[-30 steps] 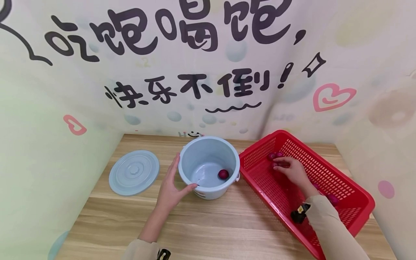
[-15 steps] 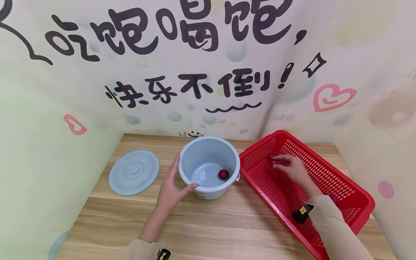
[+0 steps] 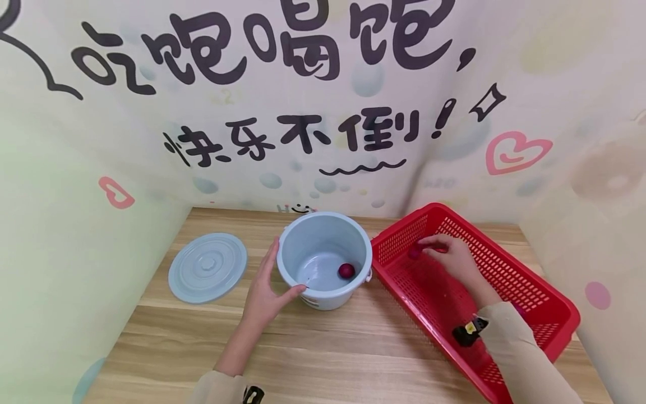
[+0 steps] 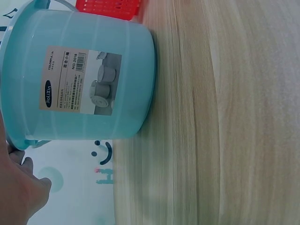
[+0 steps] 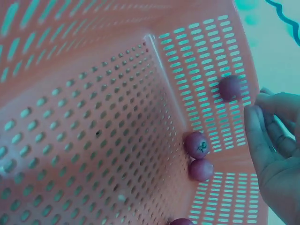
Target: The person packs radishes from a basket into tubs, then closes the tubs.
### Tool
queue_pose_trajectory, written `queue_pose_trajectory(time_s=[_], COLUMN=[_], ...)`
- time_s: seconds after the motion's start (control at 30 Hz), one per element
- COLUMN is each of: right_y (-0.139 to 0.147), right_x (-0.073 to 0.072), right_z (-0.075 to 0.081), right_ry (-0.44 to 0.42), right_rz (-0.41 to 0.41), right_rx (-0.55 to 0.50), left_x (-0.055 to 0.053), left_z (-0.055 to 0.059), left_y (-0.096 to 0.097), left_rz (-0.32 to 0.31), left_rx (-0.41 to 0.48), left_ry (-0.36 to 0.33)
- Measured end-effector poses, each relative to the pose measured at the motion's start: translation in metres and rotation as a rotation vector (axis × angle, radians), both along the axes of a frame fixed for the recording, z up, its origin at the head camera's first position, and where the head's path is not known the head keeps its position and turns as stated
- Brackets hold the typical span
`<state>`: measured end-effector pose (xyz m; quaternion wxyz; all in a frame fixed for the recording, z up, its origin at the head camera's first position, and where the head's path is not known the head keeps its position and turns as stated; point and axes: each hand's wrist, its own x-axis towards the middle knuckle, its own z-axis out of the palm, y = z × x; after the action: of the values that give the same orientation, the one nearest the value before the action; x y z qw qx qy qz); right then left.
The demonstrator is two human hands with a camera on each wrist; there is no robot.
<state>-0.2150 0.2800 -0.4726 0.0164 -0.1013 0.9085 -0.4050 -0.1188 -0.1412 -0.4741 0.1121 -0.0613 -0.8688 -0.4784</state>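
The light blue bucket [image 3: 325, 297] stands upright on the wooden table, with one dark red round fruit [image 3: 346, 271] inside. My left hand [image 3: 264, 297] rests against its left side, fingers stretched, thumb at the near rim. My right hand [image 3: 451, 261] is inside the red plastic basket [image 3: 398, 303], fingertips next to a dark red fruit [image 3: 415, 251] by the left end wall. In the right wrist view this fruit [image 5: 229, 88] appears just beyond the fingertips of my right hand [image 5: 276, 140]; a hold on it cannot be made out. Two similar fruits [image 5: 200, 169] touch on the basket floor.
A round blue lid [image 3: 208, 268] lies flat on the table left of the bucket. Another fruit [image 5: 181, 221] shows at the bottom of the right wrist view. A printed wall covering [image 3: 303, 185] closes off the back of the table. The basket's raised rim is close to the bucket.
My right hand has shifted slightly up and left within the basket, and the fruit near its fingertips now shows farther left. The left hand and bucket stay put.
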Motion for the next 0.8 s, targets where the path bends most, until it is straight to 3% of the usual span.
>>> queue_pose_trajectory(time_s=[0.2, 0.33, 0.53, 0.8], right_y=[-0.017, -0.016, -0.007, 0.003], right_x=[-0.002, -0.005, -0.010, -0.006], right_z=[-0.015, -0.025, -0.038, -0.040], right_ry=[-0.098, -0.165, -0.192, -0.190], right_rz=[0.046, 0.085, 0.048, 0.013], right_rx=[0.032, 0.075, 0.152, 0.102], left_x=[0.004, 0.003, 0.001, 0.000], left_z=[0.000, 0.001, 0.001, 0.001], left_y=[-0.005, -0.004, -0.003, 0.001], left_rz=[0.012, 0.004, 0.000, -0.007], left_rx=[-0.014, -0.011, -0.006, -0.004], left_ry=[-0.025, -0.005, 0.007, -0.004])
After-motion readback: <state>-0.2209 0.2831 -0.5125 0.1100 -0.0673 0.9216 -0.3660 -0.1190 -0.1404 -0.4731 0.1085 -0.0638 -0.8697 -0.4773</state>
